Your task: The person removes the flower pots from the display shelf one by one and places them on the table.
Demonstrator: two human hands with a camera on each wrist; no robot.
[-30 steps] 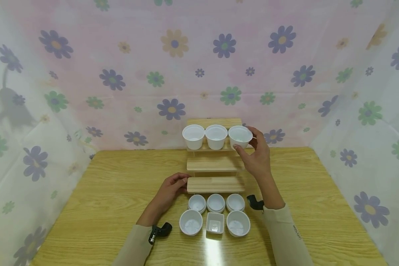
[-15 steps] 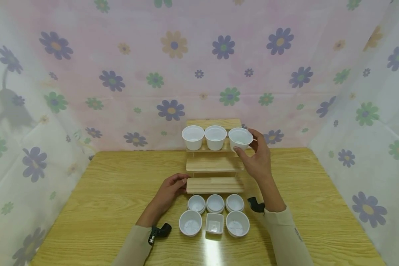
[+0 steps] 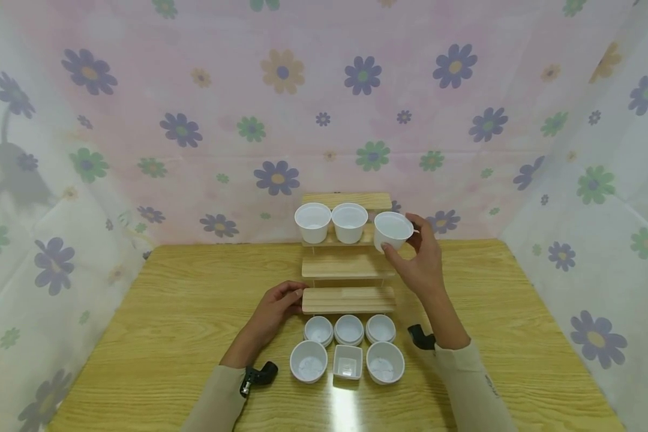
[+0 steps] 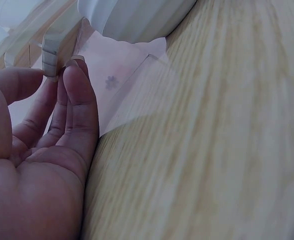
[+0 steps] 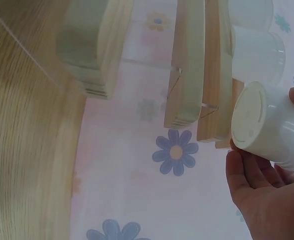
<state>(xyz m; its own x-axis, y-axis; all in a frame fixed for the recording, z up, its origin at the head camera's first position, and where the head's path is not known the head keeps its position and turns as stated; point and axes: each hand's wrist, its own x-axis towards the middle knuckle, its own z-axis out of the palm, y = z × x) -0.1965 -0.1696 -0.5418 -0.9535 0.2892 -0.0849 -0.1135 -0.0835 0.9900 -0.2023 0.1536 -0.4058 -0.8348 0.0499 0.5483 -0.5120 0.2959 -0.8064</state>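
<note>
Cup (image 3: 393,225), pinched by right hand (image 3: 421,265), bares its base (image 5: 248,115) in right-wrist view only; left hand (image 3: 274,307) pinches lowest board (image 3: 348,300) of four.

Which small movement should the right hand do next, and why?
Perhaps the right hand should draw the held white cup slightly farther from the wooden stand: within the last second it has come away from the neighbouring cup, while the left hand pinches the lowest board.

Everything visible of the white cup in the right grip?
White cup: round, open-topped, tapering from a lipped rim to a flat base with faint marks; glossy, looks plastic. Slightly tilted, pinched by the right grip, thumb on its near side, by the wooden stand, a narrow gap from the nearest cup. Stand contact unclear.
</note>
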